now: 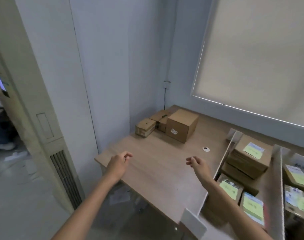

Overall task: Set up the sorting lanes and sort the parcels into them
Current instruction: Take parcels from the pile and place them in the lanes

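Near edge: a stiff white card (193, 220) stands upright, likely a lane marker. To its right, thin white dividers (220, 168) run front to back, walling off lanes. Labelled parcels (250, 158) lie stacked between them: brown cardboard, green slips facing up, so they read from above.

Both hands hover over the bare wood-grain worktop (156, 174). Left hand (119, 163) and right hand (198, 164) are empty, fingers loosely curled, gripping nothing.

Beyond them, a small white disc (206, 149). Far corner: plain boxes (181, 125) huddled by the wall, probably unsorted.
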The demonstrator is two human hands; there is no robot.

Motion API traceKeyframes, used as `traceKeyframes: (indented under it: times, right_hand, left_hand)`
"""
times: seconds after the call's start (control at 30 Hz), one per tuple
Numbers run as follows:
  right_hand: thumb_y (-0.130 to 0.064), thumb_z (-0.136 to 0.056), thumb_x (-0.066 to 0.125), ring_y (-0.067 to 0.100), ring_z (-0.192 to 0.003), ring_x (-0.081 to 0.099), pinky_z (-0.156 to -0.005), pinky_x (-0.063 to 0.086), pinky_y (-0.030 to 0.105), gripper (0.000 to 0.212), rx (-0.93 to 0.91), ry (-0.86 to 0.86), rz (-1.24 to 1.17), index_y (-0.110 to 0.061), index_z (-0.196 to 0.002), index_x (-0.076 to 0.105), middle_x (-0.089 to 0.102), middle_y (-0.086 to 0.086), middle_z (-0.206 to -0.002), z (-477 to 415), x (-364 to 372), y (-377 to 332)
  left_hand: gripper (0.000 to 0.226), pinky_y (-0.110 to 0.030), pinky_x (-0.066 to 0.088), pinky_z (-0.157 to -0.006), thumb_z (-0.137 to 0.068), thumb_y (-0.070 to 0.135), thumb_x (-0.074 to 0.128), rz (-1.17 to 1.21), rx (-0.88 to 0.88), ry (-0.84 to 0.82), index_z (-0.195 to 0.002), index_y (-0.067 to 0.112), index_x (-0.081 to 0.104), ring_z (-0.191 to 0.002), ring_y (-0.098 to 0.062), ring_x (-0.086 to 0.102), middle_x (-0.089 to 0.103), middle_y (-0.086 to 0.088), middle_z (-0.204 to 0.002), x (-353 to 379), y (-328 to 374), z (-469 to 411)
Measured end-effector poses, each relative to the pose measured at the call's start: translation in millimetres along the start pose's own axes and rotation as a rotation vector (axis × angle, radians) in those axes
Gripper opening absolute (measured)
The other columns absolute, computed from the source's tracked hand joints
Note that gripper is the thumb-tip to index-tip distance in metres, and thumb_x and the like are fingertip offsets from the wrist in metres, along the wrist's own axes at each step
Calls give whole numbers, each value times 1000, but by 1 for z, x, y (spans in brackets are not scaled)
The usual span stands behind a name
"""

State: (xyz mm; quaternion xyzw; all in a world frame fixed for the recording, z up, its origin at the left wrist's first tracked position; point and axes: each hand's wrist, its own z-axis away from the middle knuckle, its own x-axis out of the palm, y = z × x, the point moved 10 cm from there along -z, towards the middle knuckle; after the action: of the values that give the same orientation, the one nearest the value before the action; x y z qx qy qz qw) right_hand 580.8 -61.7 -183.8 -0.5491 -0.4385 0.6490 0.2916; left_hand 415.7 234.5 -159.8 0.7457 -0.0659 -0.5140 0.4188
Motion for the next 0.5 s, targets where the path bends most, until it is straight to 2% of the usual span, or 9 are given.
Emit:
traceKeyframes:
  times: [0.1, 0.33, 0.5]
  right_hand:
    - [-13, -99, 40, 21, -85, 61, -77, 45, 34, 28, 54, 66, -37, -10, -93, 67, 69, 9, -88, -26, 15, -4]
    - [-11, -98, 39, 11, -69, 55, -60, 41, 22, 28, 231, 198, -110, -9, -92, 66, 66, 7, -83, -108, 22, 15]
    - [-11, -97, 39, 15, -65, 53, -58, 40, 24, 26, 299, 250, -109, -6, -94, 64, 64, 11, -83, -209, 16, 30]
  left_hand:
    - [25, -31, 49, -85, -97, 19, 42, -8, 56, -74, -108, 20, 65, -100, -19, 62, 68, -2, -109, 9, -4, -54]
    - [23, -28, 46, -82, -95, 19, 45, -8, 140, -200, -105, 21, 66, -101, -21, 62, 70, -3, -108, 55, 3, -163]
    - [23, -28, 47, -85, -94, 15, 45, 30, 188, -257, -103, 17, 66, -103, -20, 61, 68, -4, -109, 101, 14, -248]
